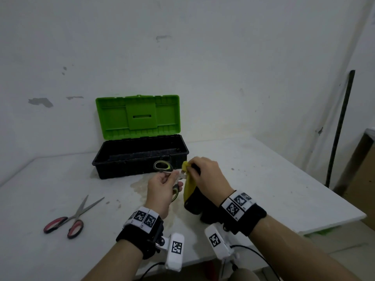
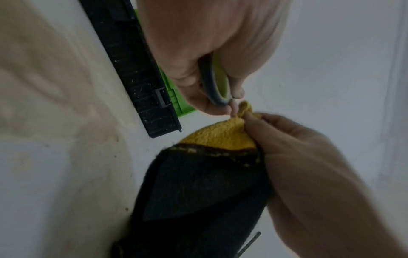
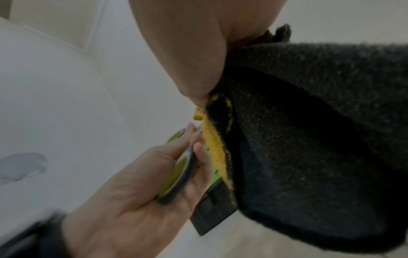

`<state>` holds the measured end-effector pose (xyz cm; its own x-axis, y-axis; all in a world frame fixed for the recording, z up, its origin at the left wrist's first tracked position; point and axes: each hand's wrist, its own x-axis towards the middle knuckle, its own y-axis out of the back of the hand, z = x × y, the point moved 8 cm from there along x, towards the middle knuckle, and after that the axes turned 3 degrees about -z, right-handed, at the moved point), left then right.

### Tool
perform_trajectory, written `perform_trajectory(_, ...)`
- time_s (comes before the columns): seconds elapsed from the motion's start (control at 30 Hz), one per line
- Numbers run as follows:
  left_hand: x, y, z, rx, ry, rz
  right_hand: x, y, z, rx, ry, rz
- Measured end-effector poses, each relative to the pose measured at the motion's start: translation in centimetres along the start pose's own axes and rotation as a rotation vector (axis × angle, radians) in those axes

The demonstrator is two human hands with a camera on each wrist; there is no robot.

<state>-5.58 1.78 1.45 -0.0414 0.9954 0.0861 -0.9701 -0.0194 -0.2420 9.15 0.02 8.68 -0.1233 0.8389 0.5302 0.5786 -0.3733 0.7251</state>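
In front of the toolbox (image 1: 125, 169), my left hand (image 1: 160, 189) grips the green-handled scissors (image 1: 163, 166); my right hand (image 1: 207, 175) pinches the yellow tip of the sock (image 1: 189, 191)

- The head camera is looking forward and down over the bench (image 1: 40, 189), taking in the left hand (image 1: 160, 189), the right hand (image 1: 207, 175) and the toolbox (image 1: 140, 157).
- The left wrist camera is looking along its hand from very close, toward the toolbox.
- The right wrist camera is looking from equally close, toward the left hand.
- All three are sharing the green-handled scissors (image 1: 163, 166) and the cloth (image 1: 189, 191).
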Motion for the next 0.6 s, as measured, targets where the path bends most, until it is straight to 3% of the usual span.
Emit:
perform_trajectory(0.13, 0.0, 0.4, -0.2, -0.015, 0.017, 0.019, 1.3, 2.3, 2.8, -0.002, -0.144, 0.101)
perform_trajectory(0.3, 0.1, 0.2, -0.1, 0.009, 0.015, 0.005, 0.4, 0.5, -0.6, 0.002, 0.003, -0.012)
perform_trajectory(0.4, -0.1, -0.4, 0.1, 0.038, -0.005, -0.037, 0.3, -0.5, -1.0, -0.018, 0.009, -0.054)
perform_trajectory(0.6, -0.2, 0.5, 0.0, 0.045, -0.011, 0.002, 1.8, 1.8, 3.0, -0.008, -0.168, 0.051)
